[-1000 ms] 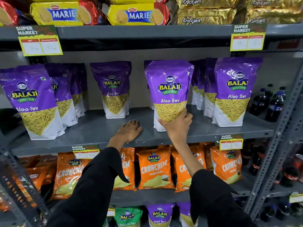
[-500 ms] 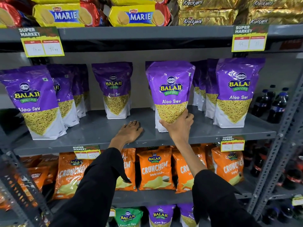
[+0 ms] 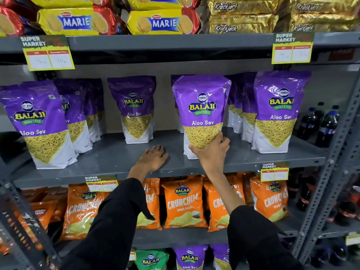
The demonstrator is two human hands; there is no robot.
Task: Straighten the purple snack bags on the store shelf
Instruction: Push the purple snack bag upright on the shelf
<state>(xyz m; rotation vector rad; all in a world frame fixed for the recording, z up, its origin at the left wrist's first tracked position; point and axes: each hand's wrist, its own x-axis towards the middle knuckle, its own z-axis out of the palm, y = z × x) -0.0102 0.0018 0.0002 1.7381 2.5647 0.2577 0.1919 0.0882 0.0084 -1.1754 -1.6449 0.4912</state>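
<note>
Purple Balaji Aloo Sev bags stand in rows on the grey middle shelf (image 3: 116, 158). My right hand (image 3: 211, 152) grips the lower right corner of the centre purple bag (image 3: 201, 106), which stands upright near the shelf's front. My left hand (image 3: 153, 158) lies flat, palm down, on the bare shelf just left of that bag, holding nothing. Another purple bag (image 3: 134, 106) stands further back at centre left. A left row (image 3: 37, 121) and a right row (image 3: 280, 110) of purple bags each run back toward the wall.
Marie biscuit packs (image 3: 163, 22) and gold Krackjack packs (image 3: 243, 16) fill the shelf above. Orange Crunchem bags (image 3: 183, 203) sit on the shelf below. Dark soda bottles (image 3: 327, 125) stand at the right, beyond a slotted metal upright (image 3: 335, 162). Price tags hang on shelf edges.
My right hand keeps its hold low on the centre purple bag, which has barely shifted. My left hand has stayed flat on the shelf.
</note>
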